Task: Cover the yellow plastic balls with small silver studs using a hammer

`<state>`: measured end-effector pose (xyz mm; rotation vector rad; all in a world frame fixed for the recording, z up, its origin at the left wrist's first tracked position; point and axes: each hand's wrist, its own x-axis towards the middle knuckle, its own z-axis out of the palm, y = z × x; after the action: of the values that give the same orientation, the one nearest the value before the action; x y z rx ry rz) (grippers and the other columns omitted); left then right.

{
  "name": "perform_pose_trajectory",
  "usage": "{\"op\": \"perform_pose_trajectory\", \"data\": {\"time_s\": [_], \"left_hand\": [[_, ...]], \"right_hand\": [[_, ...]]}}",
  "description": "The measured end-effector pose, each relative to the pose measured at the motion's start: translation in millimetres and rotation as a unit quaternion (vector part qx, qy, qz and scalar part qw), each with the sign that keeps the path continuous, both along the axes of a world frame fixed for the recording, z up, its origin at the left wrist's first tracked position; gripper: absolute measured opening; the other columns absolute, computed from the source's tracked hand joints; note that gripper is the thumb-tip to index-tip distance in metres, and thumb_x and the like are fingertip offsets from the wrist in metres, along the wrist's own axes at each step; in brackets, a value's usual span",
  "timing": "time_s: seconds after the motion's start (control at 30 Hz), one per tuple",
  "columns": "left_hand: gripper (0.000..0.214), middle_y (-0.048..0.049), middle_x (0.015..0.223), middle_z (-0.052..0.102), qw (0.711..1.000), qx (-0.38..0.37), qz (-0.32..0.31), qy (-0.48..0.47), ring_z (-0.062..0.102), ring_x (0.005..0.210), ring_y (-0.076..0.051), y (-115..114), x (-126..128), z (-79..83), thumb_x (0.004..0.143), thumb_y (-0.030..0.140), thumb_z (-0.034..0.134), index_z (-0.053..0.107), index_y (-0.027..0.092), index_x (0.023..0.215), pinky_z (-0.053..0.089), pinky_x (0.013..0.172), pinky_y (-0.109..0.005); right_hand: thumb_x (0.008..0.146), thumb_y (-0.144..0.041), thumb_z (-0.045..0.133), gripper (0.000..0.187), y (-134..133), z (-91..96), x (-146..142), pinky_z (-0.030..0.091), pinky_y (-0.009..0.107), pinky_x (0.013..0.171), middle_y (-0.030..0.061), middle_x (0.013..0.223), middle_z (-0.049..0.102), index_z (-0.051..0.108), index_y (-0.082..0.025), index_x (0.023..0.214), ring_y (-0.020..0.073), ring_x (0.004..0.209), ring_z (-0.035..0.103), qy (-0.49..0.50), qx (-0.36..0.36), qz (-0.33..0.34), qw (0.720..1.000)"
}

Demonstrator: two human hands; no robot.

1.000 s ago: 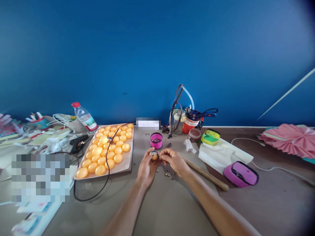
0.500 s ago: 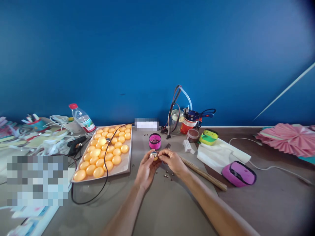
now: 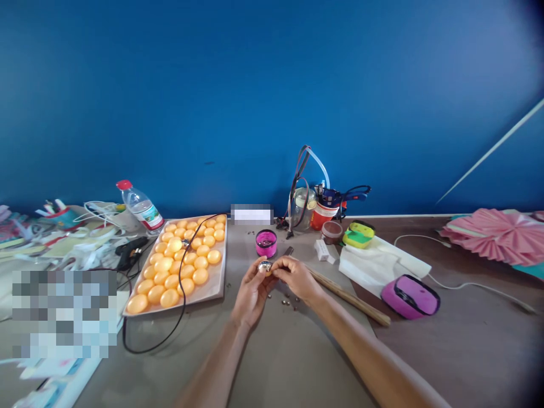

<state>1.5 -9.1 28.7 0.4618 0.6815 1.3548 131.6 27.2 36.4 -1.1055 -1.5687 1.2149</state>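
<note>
My left hand [image 3: 250, 292] is closed round a small ball [image 3: 265, 266], its top covered with shiny silver pieces and some orange showing below. At the ball's right side my right hand [image 3: 295, 276] has thumb and forefinger pinched together. Whatever those fingertips hold is hidden or too small to make out. Just beyond the hands stands a round pink container [image 3: 266, 245] with silvery bits inside. Several loose silver pieces [image 3: 285, 302] lie on the grey table below my right hand.
At left, a white tray [image 3: 217, 288] holds many orange balls [image 3: 169, 298], crossed by a black cable [image 3: 173, 328]. A bottle [image 3: 147, 211] and glue gun [image 3: 130, 253] are beside it. Rightward lie a wooden stick [image 3: 352, 297], white cloth [image 3: 369, 263] and purple pouch [image 3: 410, 297].
The view has shifted slightly. Both hands stay at the ball with almost the same grip, and the things on the table stay where they were.
</note>
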Motion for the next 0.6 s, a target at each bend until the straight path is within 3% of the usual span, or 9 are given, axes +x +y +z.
{"op": "perform_pose_trajectory", "data": {"time_s": [0.3, 0.6], "left_hand": [[0.029, -0.0019, 0.091, 0.065, 1.000, 0.014, 0.012, 0.022, 0.060, 0.082, -0.014, -2.7, 4.4, 2.1, 0.073, 0.024, 0.068, 0.061, 0.021, 0.101, 0.045, 0.082, -0.030], [0.033, -0.0030, 0.089, 0.065, 0.999, 0.016, 0.015, 0.028, 0.061, 0.080, -0.015, -1.6, 4.6, 1.8, 0.071, 0.027, 0.070, 0.060, 0.020, 0.102, 0.046, 0.079, -0.032]], "right_hand": [[0.069, -0.021, 0.053, 0.006, -1.0, -4.3, -1.6, 0.040, 0.024, 0.060, -0.0017, 0.067, 0.057, 0.058, -0.019, 0.071, 0.0127, 0.064, 0.051, -0.007, -0.018, -0.013, 1.000], [0.069, -0.025, 0.055, 0.007, -4.0, 7.4, 0.1, 0.034, 0.023, 0.051, -0.0050, 0.054, 0.049, 0.056, -0.019, 0.066, 0.0097, 0.051, 0.042, 0.003, -0.066, 0.025, 0.998]]}}
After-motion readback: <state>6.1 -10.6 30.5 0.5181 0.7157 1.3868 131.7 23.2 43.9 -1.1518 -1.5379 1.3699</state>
